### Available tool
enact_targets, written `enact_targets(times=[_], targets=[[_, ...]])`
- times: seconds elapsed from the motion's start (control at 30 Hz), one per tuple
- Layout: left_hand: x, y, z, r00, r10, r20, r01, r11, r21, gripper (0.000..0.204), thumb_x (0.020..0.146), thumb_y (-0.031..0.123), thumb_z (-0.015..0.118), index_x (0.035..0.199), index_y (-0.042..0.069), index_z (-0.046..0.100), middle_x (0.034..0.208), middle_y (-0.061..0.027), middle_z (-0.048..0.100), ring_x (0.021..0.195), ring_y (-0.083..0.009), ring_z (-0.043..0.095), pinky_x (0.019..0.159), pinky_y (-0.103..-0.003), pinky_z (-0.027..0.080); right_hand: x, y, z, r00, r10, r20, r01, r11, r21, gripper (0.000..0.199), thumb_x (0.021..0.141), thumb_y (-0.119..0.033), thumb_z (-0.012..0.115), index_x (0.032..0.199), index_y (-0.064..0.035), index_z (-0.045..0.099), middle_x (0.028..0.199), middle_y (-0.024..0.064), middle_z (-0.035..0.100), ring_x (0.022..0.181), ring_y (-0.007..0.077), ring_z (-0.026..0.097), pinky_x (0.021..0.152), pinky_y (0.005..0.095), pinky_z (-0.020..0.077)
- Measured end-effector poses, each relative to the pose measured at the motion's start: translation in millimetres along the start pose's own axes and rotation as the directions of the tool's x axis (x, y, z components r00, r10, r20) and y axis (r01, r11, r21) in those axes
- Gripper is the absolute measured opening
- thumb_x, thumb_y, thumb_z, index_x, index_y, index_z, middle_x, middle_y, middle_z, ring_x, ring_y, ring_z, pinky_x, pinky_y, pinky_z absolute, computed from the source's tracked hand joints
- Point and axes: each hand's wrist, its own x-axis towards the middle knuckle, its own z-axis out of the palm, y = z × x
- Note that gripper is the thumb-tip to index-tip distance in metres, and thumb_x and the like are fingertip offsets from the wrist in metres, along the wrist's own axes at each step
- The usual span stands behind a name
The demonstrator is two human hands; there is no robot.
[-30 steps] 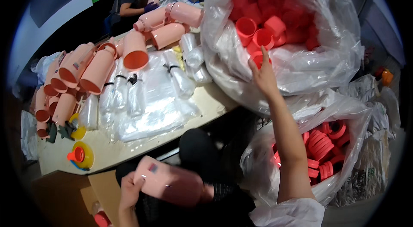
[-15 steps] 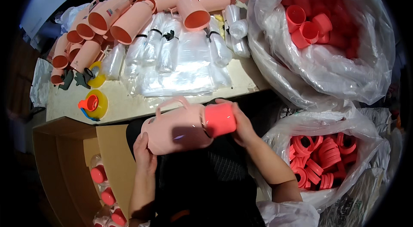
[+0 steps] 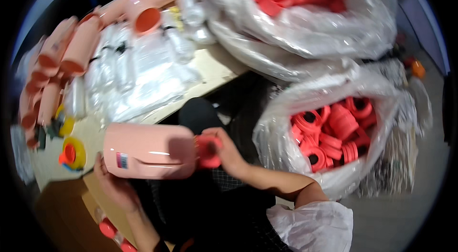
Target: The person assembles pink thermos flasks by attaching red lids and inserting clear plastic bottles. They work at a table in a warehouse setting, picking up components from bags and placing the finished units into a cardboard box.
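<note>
A pink vacuum flask (image 3: pixel 148 149) lies sideways over my lap, its base to the left and its neck to the right. My left hand (image 3: pixel 117 187) is wrapped round the base end from below. At the neck sits a red cap (image 3: pixel 208 152), with the fingers of my right hand (image 3: pixel 226 152) closed on it; blur and shadow hide its exact shape. A small label shows on the flask's side near the base.
Several pink flask bodies (image 3: pixel 81 44) lie on the table beside clear plastic bags (image 3: pixel 152 70). Tape rolls (image 3: pixel 76 154) rest at its near left corner. One large bag (image 3: pixel 305 37) holds red cups, another (image 3: pixel 267 130) red ring-shaped parts. A cardboard box (image 3: pixel 93 199) stands lower left.
The view has swung right. The flask has turned about its length, so the handle no longer shows on top and a label does. My right hand remains at the red cap.
</note>
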Motion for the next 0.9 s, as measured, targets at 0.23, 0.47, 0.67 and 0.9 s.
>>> enact_targets(times=[0.23,0.47,0.67,0.9], targets=[[35.0,-28.8,71.7,0.867,-0.001,0.499,0.097,0.981,-0.167,0.016,0.095,0.016,0.050,0.083,0.006,0.053,0.074,-0.0059,0.051,0.071,-0.0169,0.050,0.081,-0.033,0.046,-78.4,-29.1,-48.2,0.997,-0.068,-0.045,0.039,0.887,-0.460,0.051,0.091,-0.017,0.070,0.135,-0.0038,0.049,0.131,0.0124,0.056,0.116,0.0199,0.055,0.096,0.0338,0.0472],[-0.3,-8.2,98.1,0.553,-0.034,0.833,-0.506,0.780,0.368,0.063,0.074,0.011,0.079,0.133,0.004,0.056,0.125,-0.0128,0.062,0.076,-0.0255,0.053,0.081,-0.036,0.047,-136.1,27.6,-384.1,0.206,0.111,-0.972,-0.367,0.930,0.028,0.049,0.095,-0.044,0.067,0.122,-0.0058,0.055,0.106,0.0099,0.062,0.091,0.0264,0.063,0.078,0.0385,0.0517],[-60.0,-15.5,12.5,0.757,-0.342,0.556,-0.184,0.705,0.685,0.059,0.088,-0.001,0.063,0.144,0.001,0.044,0.132,-0.0227,0.060,0.112,-0.0363,0.065,0.091,-0.038,0.053,-139.4,10.8,-349.7,0.417,-0.110,-0.902,-0.059,0.987,-0.148,0.042,0.095,-0.038,0.067,0.123,-0.0091,0.056,0.111,0.0090,0.063,0.095,0.0213,0.063,0.079,0.0358,0.0541],[-67.8,-18.6,15.5,0.753,-0.353,0.555,0.000,0.844,0.536,0.034,0.091,-0.002,0.059,0.125,-0.004,0.061,0.124,-0.0240,0.067,0.114,-0.0343,0.068,0.097,-0.036,0.053,-67.8,-96.3,-159.1,0.892,-0.387,-0.234,0.067,0.625,-0.778,0.060,0.064,-0.011,0.080,0.120,-0.0002,0.060,0.107,0.0110,0.063,0.102,0.0264,0.060,0.090,0.0391,0.0480]])
